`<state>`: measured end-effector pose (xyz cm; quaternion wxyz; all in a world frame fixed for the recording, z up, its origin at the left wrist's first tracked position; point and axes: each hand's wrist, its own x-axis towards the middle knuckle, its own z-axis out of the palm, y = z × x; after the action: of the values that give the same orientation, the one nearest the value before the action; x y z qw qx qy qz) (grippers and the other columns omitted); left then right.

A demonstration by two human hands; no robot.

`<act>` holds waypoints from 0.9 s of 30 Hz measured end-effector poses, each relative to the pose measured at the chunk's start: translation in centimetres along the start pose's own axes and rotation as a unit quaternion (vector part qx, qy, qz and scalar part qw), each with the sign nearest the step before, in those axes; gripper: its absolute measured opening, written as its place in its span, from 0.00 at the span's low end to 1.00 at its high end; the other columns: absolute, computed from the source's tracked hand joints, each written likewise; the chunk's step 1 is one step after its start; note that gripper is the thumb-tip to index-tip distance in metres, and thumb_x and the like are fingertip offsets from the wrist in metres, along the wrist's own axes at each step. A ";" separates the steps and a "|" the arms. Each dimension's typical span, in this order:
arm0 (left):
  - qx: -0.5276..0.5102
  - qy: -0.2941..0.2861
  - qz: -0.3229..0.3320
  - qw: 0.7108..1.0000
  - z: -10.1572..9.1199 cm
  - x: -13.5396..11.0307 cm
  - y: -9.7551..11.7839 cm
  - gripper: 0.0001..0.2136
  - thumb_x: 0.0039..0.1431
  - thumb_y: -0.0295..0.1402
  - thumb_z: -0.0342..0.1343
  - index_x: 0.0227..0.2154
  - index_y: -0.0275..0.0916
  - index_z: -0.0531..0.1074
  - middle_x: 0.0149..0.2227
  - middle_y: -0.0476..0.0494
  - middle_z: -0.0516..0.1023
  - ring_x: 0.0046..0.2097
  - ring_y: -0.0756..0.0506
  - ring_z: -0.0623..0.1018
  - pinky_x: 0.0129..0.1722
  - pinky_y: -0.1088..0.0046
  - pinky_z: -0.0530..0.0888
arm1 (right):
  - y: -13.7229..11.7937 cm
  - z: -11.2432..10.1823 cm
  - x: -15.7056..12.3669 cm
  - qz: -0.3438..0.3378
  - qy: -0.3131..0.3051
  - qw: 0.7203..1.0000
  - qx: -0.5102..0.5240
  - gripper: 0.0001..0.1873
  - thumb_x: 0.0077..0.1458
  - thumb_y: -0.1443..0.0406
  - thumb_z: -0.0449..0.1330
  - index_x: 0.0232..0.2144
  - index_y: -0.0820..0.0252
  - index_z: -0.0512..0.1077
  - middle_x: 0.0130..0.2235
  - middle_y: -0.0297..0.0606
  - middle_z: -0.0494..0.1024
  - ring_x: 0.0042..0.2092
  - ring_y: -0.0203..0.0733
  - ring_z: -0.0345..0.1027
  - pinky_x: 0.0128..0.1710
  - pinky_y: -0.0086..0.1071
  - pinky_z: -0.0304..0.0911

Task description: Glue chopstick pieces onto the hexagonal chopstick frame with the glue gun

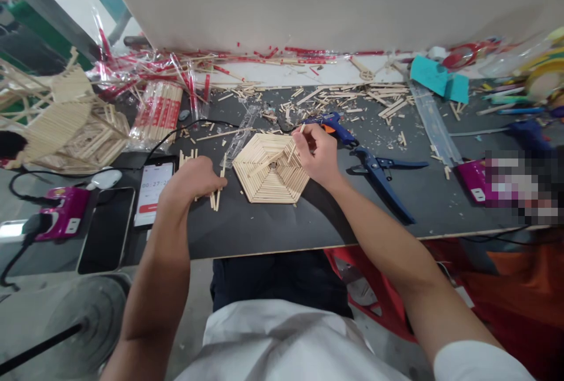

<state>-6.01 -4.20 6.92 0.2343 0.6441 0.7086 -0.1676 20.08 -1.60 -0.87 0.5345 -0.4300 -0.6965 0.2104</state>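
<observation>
A hexagonal panel (273, 187) built of pale wooden sticks in nested rings lies flat on the dark table, with a loose stick (263, 168) across its left half. Over its upper right side, my right hand (321, 157) pinches a short wooden stick (294, 145) between thumb and fingertips. To the left of the panel, my left hand (197, 178) is curled down over a small group of loose sticks (215, 200). Its thumb touches one of them, but its other fingertips are hidden, so what they grip cannot be made out.
A blue glue gun (337, 125) and blue cutters (383, 184) lie right of the panel. Stick offcuts (348, 96) litter the back. At left are two phones (107, 228), a purple power strip (66, 212), bundled sticks (156, 111) and a stick-built model (66, 114).
</observation>
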 end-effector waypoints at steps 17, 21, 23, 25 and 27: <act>0.023 -0.097 0.015 0.995 0.4 -0.8 -0.7 0.21 0.52 0.33 0.57 0.06 0.41 0.65 0.15 0.44 0.72 0.22 0.46 0.73 0.28 0.70 0.66 | 0.2 0.1 0.7 0.154 -0.006 0.976 0.152 0.28 0.53 0.38 0.63 0.37 0.55 0.77 0.27 0.31 0.73 0.23 0.33 0.62 0.25 0.33 0.61; -0.003 -0.097 0.012 0.995 0.7 -0.9 -1.0 0.16 0.50 0.31 0.56 0.08 0.40 0.69 0.16 0.44 0.75 0.23 0.46 0.75 0.28 0.71 0.68 | 0.3 0.0 0.6 0.133 -0.007 0.983 0.124 0.27 0.56 0.39 0.62 0.37 0.56 0.78 0.26 0.32 0.72 0.24 0.34 0.62 0.26 0.33 0.60; -0.016 -0.087 0.016 0.996 0.9 -0.8 -1.1 0.15 0.50 0.31 0.55 0.10 0.40 0.71 0.17 0.44 0.75 0.23 0.45 0.76 0.28 0.72 0.69 | 0.3 -0.1 0.5 0.123 -0.010 0.987 0.104 0.27 0.57 0.40 0.62 0.37 0.56 0.78 0.27 0.33 0.73 0.26 0.35 0.63 0.27 0.33 0.59; -0.015 -0.077 0.019 0.997 1.1 -0.8 -1.0 0.15 0.50 0.32 0.55 0.09 0.40 0.70 0.16 0.44 0.75 0.23 0.46 0.76 0.28 0.72 0.69 | 0.3 -0.1 0.4 0.117 -0.014 0.989 0.093 0.27 0.58 0.40 0.61 0.38 0.57 0.78 0.28 0.34 0.74 0.27 0.36 0.63 0.27 0.33 0.59; -0.008 -0.072 0.021 0.997 1.2 -1.3 -0.9 0.16 0.50 0.33 0.54 0.09 0.40 0.68 0.16 0.44 0.74 0.23 0.46 0.76 0.28 0.72 0.68 | 0.3 -0.1 0.4 0.114 -0.017 0.990 0.086 0.27 0.59 0.41 0.60 0.39 0.57 0.78 0.28 0.34 0.74 0.27 0.36 0.63 0.28 0.33 0.59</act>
<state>-6.66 -6.05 6.53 0.2929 0.6434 0.6775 -0.2031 20.27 -1.09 -0.88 0.5302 -0.4552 -0.6313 0.3363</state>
